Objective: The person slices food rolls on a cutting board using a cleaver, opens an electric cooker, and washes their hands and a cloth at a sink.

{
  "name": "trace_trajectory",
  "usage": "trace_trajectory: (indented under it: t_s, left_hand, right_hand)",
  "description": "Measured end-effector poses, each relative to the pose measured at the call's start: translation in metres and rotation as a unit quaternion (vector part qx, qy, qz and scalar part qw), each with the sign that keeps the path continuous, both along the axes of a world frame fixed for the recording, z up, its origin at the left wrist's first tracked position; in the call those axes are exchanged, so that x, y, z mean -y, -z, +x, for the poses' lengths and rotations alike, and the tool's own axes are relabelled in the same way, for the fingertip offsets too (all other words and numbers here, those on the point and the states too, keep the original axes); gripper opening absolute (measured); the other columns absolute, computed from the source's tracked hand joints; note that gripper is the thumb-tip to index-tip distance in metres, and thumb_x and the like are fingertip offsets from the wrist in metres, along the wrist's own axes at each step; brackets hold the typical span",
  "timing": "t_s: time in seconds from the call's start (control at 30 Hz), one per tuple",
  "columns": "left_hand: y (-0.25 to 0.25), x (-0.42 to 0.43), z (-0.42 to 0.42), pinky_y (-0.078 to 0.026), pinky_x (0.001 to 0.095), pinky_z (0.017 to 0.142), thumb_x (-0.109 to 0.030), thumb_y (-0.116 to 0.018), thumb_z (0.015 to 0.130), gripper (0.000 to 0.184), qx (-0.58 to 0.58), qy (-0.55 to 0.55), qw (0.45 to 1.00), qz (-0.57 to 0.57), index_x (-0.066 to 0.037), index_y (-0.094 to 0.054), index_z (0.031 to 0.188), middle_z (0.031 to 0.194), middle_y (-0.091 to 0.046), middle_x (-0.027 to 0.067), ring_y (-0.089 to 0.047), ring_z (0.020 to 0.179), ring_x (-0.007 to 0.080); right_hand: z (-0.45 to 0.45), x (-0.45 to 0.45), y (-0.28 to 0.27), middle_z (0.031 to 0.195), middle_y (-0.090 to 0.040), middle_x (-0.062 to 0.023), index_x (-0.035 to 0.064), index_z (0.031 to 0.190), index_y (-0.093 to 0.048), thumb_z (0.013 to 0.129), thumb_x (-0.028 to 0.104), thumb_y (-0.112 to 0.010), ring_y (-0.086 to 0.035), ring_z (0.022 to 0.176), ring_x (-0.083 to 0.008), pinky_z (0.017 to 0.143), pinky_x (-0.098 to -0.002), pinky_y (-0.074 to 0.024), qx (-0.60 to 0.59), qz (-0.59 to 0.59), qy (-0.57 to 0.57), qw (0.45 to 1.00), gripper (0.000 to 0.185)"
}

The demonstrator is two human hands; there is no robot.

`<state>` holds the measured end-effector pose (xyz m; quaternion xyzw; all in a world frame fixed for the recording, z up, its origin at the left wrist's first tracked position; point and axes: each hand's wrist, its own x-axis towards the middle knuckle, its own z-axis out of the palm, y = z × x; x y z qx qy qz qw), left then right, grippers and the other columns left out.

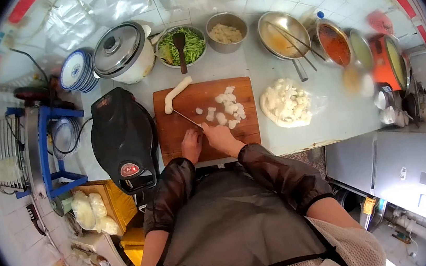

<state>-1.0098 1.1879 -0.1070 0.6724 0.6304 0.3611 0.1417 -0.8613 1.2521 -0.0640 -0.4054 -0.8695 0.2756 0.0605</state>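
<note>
My right hand is closed on the handle of a thin knife, whose blade points up and left over the wooden cutting board. The blade's tip is at the lower end of a long white dough roll lying at the board's upper left. Several small white dough pieces lie on the board's right half. Beside the knife hand, my left hand rests low on the board with its fingers bent; whether it holds anything is hidden.
A black electric griddle stands left of the board. Behind are a rice cooker, a bowl of shredded greens, a pot and a metal bowl. Bagged dough pieces lie to the right, near a red sauce bowl.
</note>
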Motion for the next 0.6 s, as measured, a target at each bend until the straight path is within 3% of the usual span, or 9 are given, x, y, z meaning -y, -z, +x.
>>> trace_trajectory:
  t_s: [0.1,0.2,0.3,0.47,0.53,0.6]
  left_hand:
    - [-0.004,0.001,-0.002,-0.047,0.0441,0.078,0.003,-0.065,0.079,0.014,0.024,0.026,0.999,-0.011,0.001,-0.059,0.092,0.097,-0.058,0.0172,-0.056,0.093,0.0388]
    - [-0.004,0.006,-0.005,-0.047,0.0441,0.079,0.005,-0.064,0.078,0.015,0.017,0.016,0.999,-0.022,0.001,-0.059,0.092,0.099,-0.058,0.0170,-0.056,0.094,0.0390]
    - [0.001,0.010,-0.002,-0.047,0.0437,0.078,0.003,-0.064,0.079,0.015,0.030,-0.014,0.999,0.001,0.000,-0.059,0.093,0.097,-0.058,0.0170,-0.055,0.093,0.0387]
    - [-0.004,0.009,-0.005,-0.046,0.0424,0.080,0.001,-0.062,0.082,0.009,0.008,-0.003,1.000,-0.030,0.001,-0.058,0.090,0.096,-0.058,0.0171,-0.053,0.095,0.0376]
    - [-0.007,0.005,-0.002,-0.045,0.0422,0.082,0.001,-0.062,0.083,0.008,0.007,-0.004,0.999,-0.035,0.002,-0.057,0.089,0.096,-0.058,0.0175,-0.053,0.096,0.0378]
    - [-0.006,0.001,0.003,-0.042,0.0426,0.090,-0.005,-0.063,0.086,0.017,0.023,-0.018,0.999,-0.033,0.002,-0.055,0.101,0.108,-0.054,0.0187,-0.050,0.105,0.0375]
  right_hand:
    - [0.015,-0.003,0.009,0.076,-0.063,-0.0205,0.0065,0.115,-0.046,0.085,0.011,-0.057,-0.064,0.071,-0.0388,0.063,-0.0499,-0.0489,-0.008,-0.018,-0.003,1.000,0.032]
    - [0.039,0.011,-0.041,0.074,-0.065,-0.0160,0.0012,0.121,-0.045,0.078,0.006,-0.060,-0.065,0.071,-0.0365,0.062,-0.0461,-0.0505,0.047,-0.058,-0.013,0.997,0.046]
    - [0.024,0.025,-0.026,0.076,-0.065,-0.0158,0.0024,0.121,-0.046,0.078,0.006,-0.060,-0.064,0.070,-0.0369,0.061,-0.0462,-0.0498,0.021,-0.010,-0.002,1.000,0.045]
    - [-0.005,0.004,-0.003,0.081,-0.065,-0.0171,0.0038,0.119,-0.049,0.083,0.012,-0.058,-0.064,0.074,-0.0368,0.065,-0.0495,-0.0488,-0.015,0.016,-0.017,1.000,0.038]
    - [0.023,0.002,-0.004,0.083,-0.065,-0.0188,0.0047,0.120,-0.049,0.088,0.015,-0.056,-0.064,0.076,-0.0362,0.067,-0.0502,-0.0484,-0.014,-0.046,-0.007,0.999,0.034]
    - [0.062,0.003,-0.011,0.080,-0.065,-0.0186,0.0041,0.121,-0.051,0.090,0.015,-0.056,-0.063,0.071,-0.0371,0.066,-0.0476,-0.0493,-0.071,-0.066,0.045,0.994,0.033]
